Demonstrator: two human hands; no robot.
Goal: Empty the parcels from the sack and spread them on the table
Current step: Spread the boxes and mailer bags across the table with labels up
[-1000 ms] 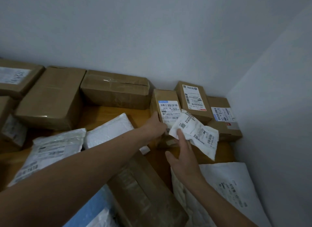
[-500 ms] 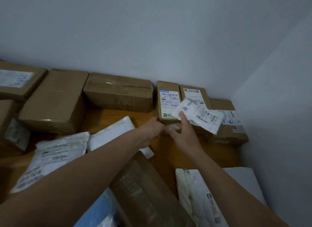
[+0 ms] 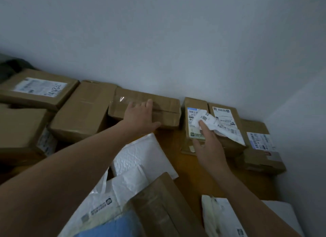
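Observation:
My left hand point(image 3: 139, 116) lies flat with spread fingers on a long taped cardboard box point(image 3: 164, 108) at the back wall. My right hand point(image 3: 208, 141) pinches a small white labelled parcel point(image 3: 218, 125) and holds it over two upright brown boxes point(image 3: 195, 124) with shipping labels. A further labelled brown box point(image 3: 259, 143) lies in the right corner. White padded mailers point(image 3: 141, 157) lie on the wooden table point(image 3: 187, 169) under my left forearm. No sack shows.
Large cardboard boxes point(image 3: 82, 111) crowd the back left, one with a handwritten label point(image 3: 40, 88). A brown box point(image 3: 162, 205), a blue packet point(image 3: 114, 228) and a white mailer point(image 3: 227, 217) lie near me. Walls close in behind and on the right.
My left hand has left the small upright box and moved left onto the long taped box. My right hand has carried the white parcel up over the upright boxes.

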